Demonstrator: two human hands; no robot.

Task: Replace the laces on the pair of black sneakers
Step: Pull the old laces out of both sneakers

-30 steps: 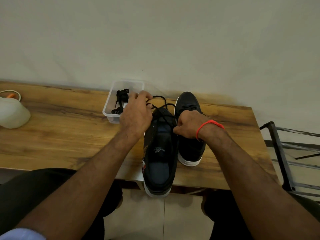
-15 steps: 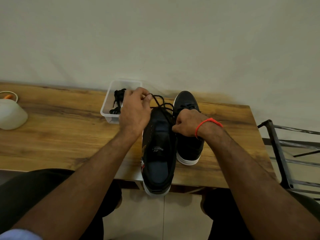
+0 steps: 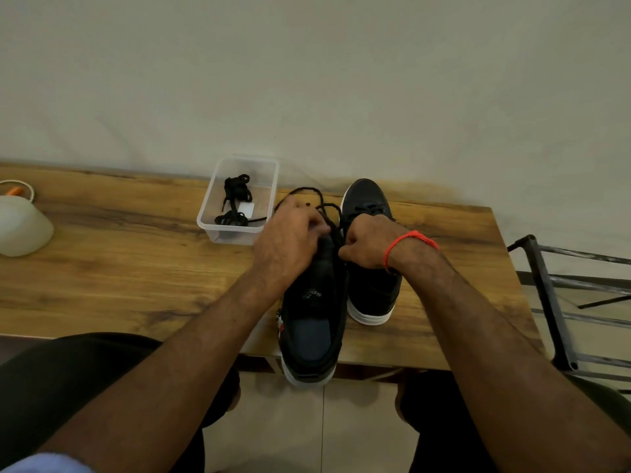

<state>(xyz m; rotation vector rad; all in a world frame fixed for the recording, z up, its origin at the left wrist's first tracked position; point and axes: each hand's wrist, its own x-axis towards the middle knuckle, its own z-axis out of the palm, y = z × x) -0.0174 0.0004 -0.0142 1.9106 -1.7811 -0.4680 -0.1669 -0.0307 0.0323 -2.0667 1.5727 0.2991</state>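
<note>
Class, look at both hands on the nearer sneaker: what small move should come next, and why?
Probably draw the lace snug. Both the left hand and right hand pinch it over the nearer sneaker, and a slack loop stands above the hands.

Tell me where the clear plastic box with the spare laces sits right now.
In the head view, the clear plastic box sits on the wooden table near the wall, just left of the left hand and the two sneakers.

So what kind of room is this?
Probably a plain room at home: a wooden table against a bare wall, a tiled floor, and a metal rack beside it.
</note>
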